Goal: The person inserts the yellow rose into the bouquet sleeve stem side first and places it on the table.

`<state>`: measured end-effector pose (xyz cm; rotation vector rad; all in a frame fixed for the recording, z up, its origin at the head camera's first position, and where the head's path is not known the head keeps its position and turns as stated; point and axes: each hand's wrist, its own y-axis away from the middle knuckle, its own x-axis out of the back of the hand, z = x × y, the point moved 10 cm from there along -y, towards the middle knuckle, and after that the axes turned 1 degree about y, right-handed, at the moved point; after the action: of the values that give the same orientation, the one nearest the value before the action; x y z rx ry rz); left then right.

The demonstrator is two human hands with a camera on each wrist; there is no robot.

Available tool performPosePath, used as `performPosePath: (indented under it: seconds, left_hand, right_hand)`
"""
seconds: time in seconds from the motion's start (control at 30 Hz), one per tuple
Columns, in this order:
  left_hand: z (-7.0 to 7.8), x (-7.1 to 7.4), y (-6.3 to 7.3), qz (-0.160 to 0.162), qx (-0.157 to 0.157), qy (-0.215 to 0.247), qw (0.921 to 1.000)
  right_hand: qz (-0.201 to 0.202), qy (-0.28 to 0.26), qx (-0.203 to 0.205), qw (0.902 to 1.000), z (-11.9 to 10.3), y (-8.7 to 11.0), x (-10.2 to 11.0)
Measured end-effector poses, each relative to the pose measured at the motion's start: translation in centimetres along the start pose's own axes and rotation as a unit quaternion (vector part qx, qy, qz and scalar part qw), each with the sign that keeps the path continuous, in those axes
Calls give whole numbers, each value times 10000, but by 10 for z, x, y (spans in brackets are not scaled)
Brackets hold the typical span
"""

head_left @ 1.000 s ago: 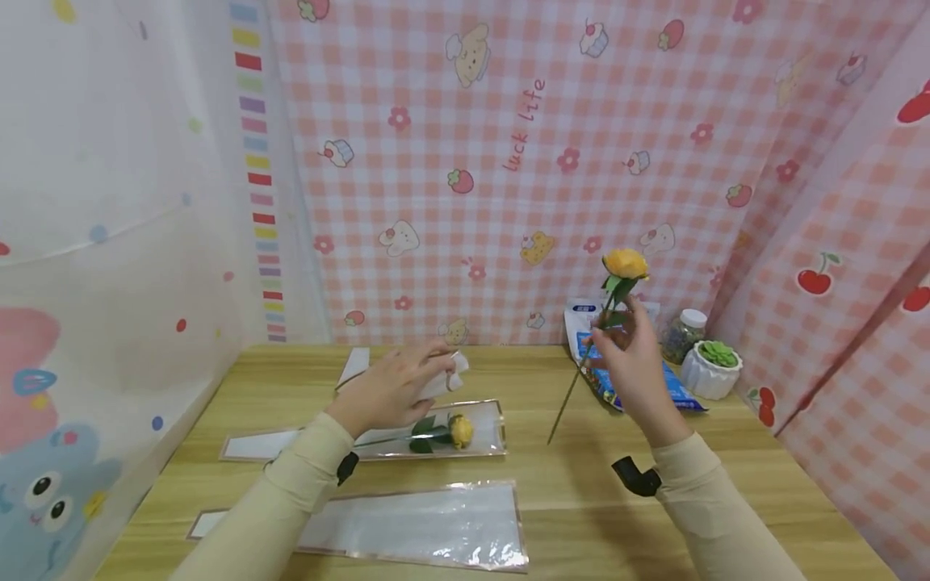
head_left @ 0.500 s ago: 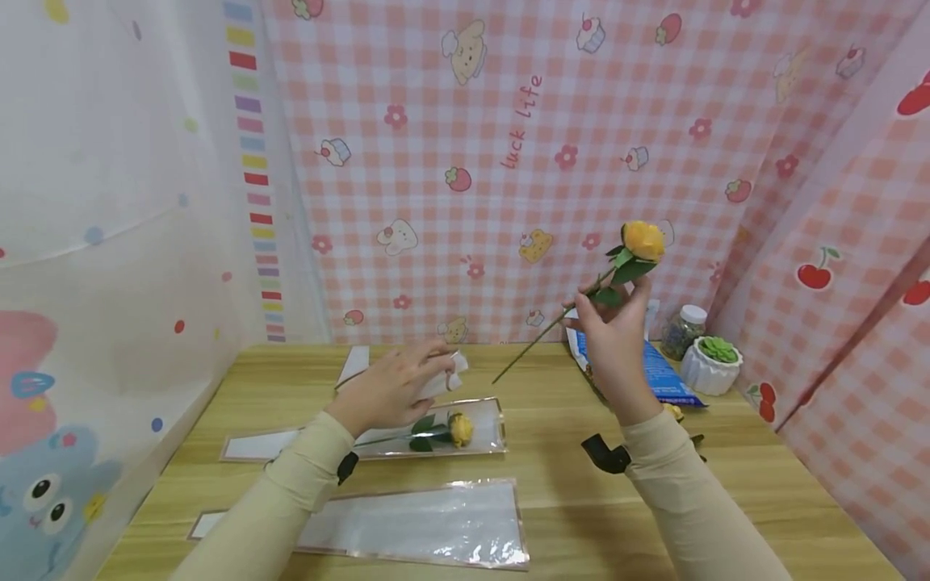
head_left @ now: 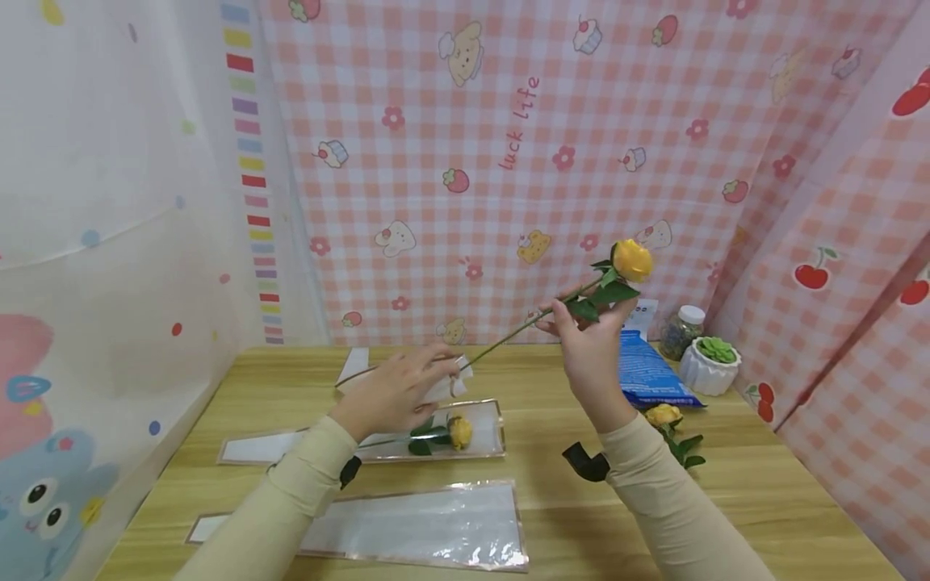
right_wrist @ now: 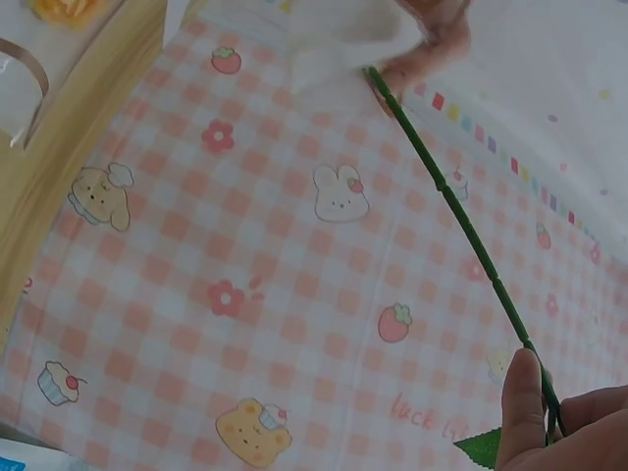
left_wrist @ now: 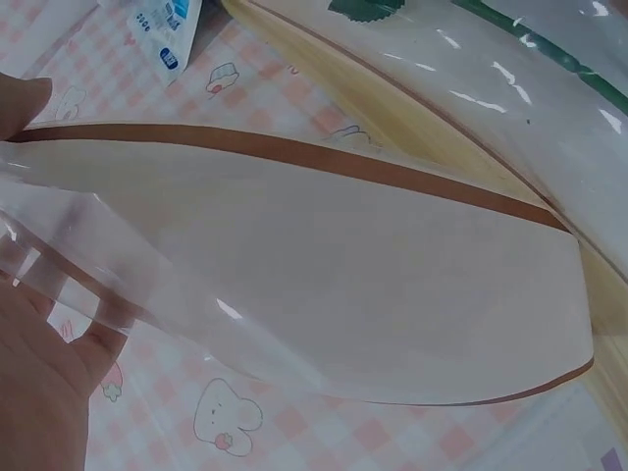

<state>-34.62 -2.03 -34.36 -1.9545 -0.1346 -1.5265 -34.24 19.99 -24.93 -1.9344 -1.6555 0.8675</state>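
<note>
My right hand pinches the green stem of a yellow artificial rose between thumb and fingers, just below its leaves. The stem slants down to the left, its tip right at the mouth of a flower sleeve. That sleeve is clear plastic over white backing with a brown border. Held by my left hand near its wide end, it gapes a little between thumb and fingers in the left wrist view. In the head view the left hand hides most of it.
A second sleeve with a yellow rose inside lies in front of the left hand. Nearer lies a flat sleeve. At right are a loose rose, a blue bag, a jar and a potted succulent.
My right hand has moved left and tilted the rose, so its stem tip swung left and up to the sleeve's mouth. A loose rose on the table has come into view. The left hand stays put.
</note>
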Motion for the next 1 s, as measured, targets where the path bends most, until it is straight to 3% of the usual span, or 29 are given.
performPosePath:
  seconds: [0.23,0.4,0.63,1.0]
  left_hand:
    - [0,1,1,-13,30,-42,10000]
    - [-2,1,1,-67,74,-29,9999]
    - [-3,5,-1,163,-8,-119,9998]
    - [-5,3,1,175,85,-8,9998]
  right_hand:
    - [-133,112,-147,9997,11,10,-16]
    - [-166,-154,-43,9997,14,14,-25]
    - [-197,-301,-38,9993,20,21,-39]
    - [-378,489,-234,9978,27,27,-46]
